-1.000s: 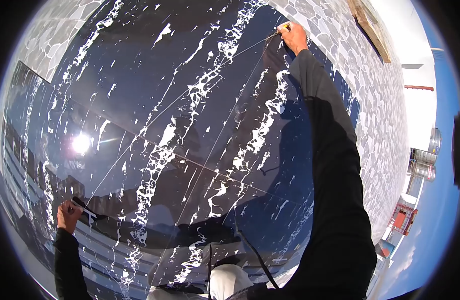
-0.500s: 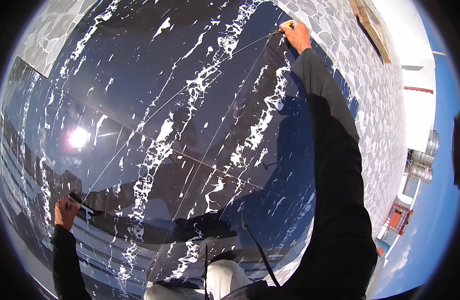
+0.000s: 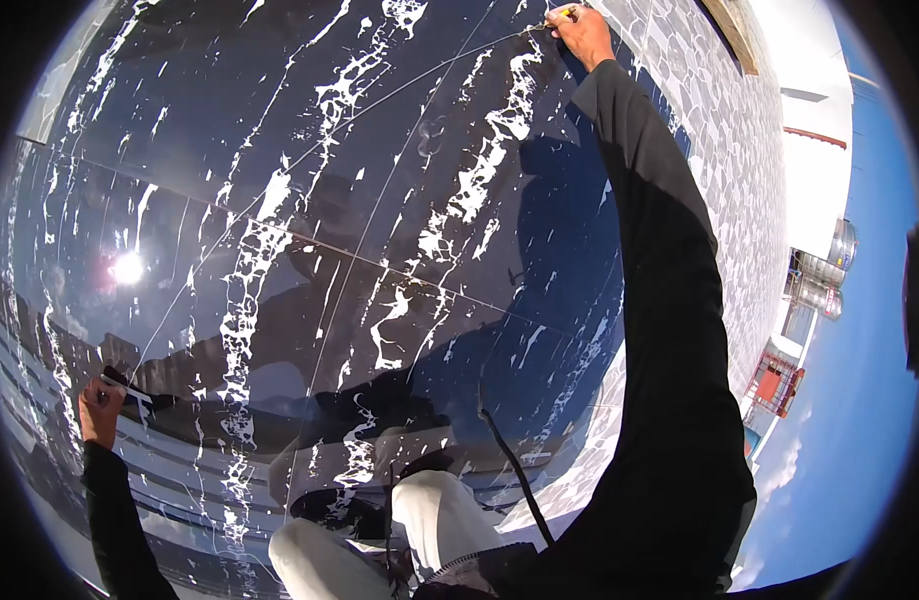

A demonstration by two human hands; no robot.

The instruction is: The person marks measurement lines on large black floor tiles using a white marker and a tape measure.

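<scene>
Black slab (image 3: 280, 95), thin line (image 3: 412, 82) across it

The left hand (image 3: 101, 412) grips a dark block (image 3: 114, 375); from there the line slants up to the right hand (image 3: 582, 38), which pinches a small yellow item (image 3: 566, 13). A loosened pinch or uneven pull could let the line slip sideways or sag.

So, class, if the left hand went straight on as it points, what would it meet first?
The left hand would likely meet the white-veined black surface just ahead, though depth is unclear.
</scene>
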